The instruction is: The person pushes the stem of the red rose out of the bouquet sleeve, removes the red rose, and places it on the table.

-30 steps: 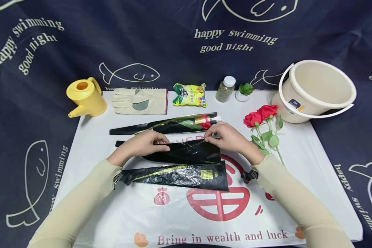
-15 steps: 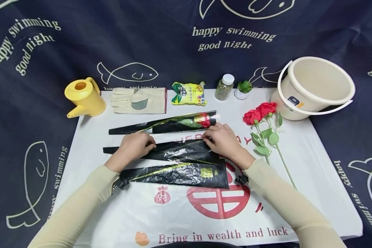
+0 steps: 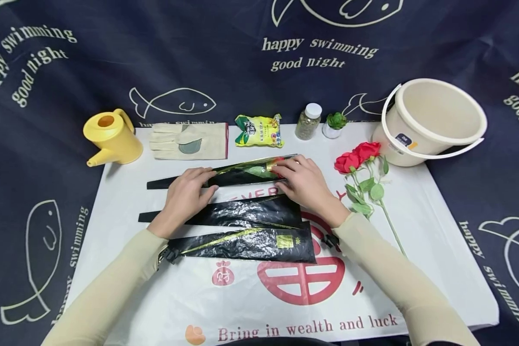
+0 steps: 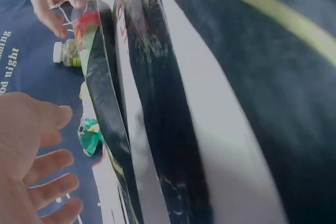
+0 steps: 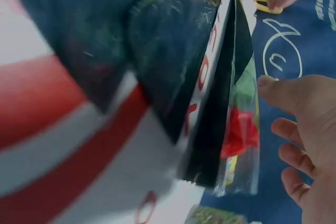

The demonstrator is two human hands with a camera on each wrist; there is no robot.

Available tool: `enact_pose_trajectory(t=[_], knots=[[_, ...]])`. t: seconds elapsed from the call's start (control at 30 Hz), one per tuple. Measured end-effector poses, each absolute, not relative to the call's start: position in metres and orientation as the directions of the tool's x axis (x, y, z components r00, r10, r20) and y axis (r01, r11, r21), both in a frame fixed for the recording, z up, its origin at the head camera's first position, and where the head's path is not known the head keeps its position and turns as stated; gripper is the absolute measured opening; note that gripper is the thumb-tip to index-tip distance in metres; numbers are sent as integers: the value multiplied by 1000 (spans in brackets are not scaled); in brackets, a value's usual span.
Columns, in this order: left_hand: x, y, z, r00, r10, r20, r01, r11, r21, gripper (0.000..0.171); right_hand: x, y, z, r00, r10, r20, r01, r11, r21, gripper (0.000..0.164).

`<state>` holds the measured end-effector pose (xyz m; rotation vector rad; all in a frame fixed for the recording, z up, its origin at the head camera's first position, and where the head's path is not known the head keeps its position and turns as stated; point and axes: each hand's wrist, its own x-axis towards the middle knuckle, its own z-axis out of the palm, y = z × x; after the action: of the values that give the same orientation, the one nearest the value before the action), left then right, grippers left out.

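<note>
Three long tapered black wrapping sleeves lie in a stack of rows on the table. The farthest sleeve has a clear window showing a green leaf and a red rose. My left hand is over its narrower left part, fingers spread and thumb apart. Over the rose end is my right hand, its loosely bent fingers partly hiding the bloom. Both wrist views show thumb and fingers held apart. The middle sleeve and the front sleeve, with a gold label, lie nearer to me.
Two loose red roses with stems lie at right, before a beige bucket. Along the back stand a yellow watering can, work gloves, a yellow packet, a white-capped jar and a small potted succulent.
Both hands have let go of the middle sleeve, which was shifted left and laid flat. They have moved away from me to the farthest sleeve with the rose.
</note>
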<state>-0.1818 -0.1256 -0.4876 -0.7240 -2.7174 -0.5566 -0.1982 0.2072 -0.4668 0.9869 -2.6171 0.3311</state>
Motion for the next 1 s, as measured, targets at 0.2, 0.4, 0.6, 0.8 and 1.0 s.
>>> enact_pose_trajectory(t=[0.2, 0.4, 0.6, 0.8, 1.0], knots=[[-203, -119, -491, -877, 435, 203, 477, 837, 269, 47, -219, 188, -465, -721, -646, 252, -675, 736, -44, 53], [-215, -120, -499, -892, 443, 90, 449, 849, 279, 48, -231, 176, -473, -723, -666, 184, -680, 733, -18, 52], [-217, -124, -501, -883, 455, 114, 468, 844, 260, 42, -235, 171, -479, -725, -664, 185, -680, 733, -36, 43], [-218, -127, -503, -864, 464, 194, 499, 837, 224, 26, -235, 171, -483, -716, -657, 237, -684, 728, -48, 31], [-217, -129, -492, -849, 451, 275, 520, 803, 290, 16, -230, 176, -473, -673, -642, 367, -709, 701, -73, 23]])
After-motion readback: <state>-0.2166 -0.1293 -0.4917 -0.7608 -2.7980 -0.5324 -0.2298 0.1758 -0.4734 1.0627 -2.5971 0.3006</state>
